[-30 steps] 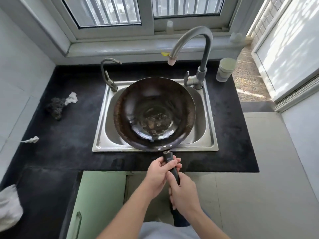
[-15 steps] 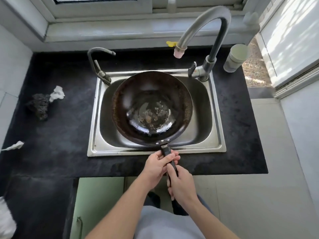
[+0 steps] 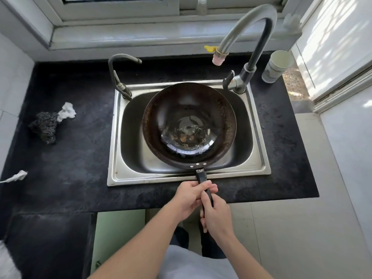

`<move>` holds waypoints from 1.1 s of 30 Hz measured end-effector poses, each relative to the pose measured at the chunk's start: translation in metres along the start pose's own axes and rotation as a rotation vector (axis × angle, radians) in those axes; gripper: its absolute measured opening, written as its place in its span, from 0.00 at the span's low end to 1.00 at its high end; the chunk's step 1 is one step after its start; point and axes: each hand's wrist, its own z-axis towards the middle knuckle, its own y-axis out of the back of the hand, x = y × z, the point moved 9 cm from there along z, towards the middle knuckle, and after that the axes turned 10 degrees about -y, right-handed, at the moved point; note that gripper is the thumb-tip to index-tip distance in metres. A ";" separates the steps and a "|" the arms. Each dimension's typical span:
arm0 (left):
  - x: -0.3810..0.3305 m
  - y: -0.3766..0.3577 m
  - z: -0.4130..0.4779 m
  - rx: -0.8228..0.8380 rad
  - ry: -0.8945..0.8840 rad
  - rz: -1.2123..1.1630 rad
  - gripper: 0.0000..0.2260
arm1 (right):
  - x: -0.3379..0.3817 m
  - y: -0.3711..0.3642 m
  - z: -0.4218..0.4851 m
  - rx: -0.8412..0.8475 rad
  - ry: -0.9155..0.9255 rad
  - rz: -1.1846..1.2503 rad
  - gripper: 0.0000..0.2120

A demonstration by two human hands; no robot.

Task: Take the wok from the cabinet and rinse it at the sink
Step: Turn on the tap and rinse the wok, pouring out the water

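A dark round wok [image 3: 189, 127] with residue in its bottom sits inside the steel sink [image 3: 120, 178], its black handle pointing toward me over the sink's front rim. My left hand [image 3: 189, 198] grips the handle closer to the wok. My right hand [image 3: 216, 216] grips the handle just behind it. The tall curved faucet [image 3: 255, 37] arches above the sink's back right corner, its pink-tipped spout hanging over the wok's far rim. No water is running.
A smaller tap [image 3: 118, 77] stands at the sink's back left. On the black counter lie a dark scrubber with a white rag [image 3: 48, 125] at left and a paper cup [image 3: 276, 66] at back right. A green cabinet door [image 3: 118, 234] sits below.
The wok has dropped lower into the sink and shifted slightly right, and my view has moved closer. Both hands stay on the handle.
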 end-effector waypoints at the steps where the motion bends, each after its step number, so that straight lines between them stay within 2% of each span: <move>1: 0.002 -0.001 0.000 0.001 0.010 -0.003 0.11 | 0.000 0.001 0.001 -0.003 -0.001 -0.001 0.16; 6: 0.006 -0.002 0.000 -0.013 0.032 -0.048 0.13 | -0.003 0.000 0.006 -0.035 -0.012 0.000 0.18; 17: 0.008 0.001 -0.002 0.028 0.061 0.012 0.13 | -0.007 -0.008 0.015 -0.060 -0.011 -0.002 0.18; 25: 0.006 0.001 -0.002 -0.007 0.015 0.098 0.12 | -0.011 -0.005 0.015 -0.005 -0.077 -0.031 0.11; 28: 0.004 -0.002 -0.003 0.002 -0.001 0.035 0.09 | -0.011 0.013 0.013 0.026 -0.107 -0.094 0.19; 30: 0.001 -0.004 -0.003 0.020 -0.009 0.026 0.08 | -0.007 0.038 0.014 -0.032 -0.100 -0.144 0.18; 33: 0.002 -0.006 -0.005 0.030 -0.012 -0.023 0.07 | 0.010 0.077 0.024 -0.150 -0.038 -0.258 0.12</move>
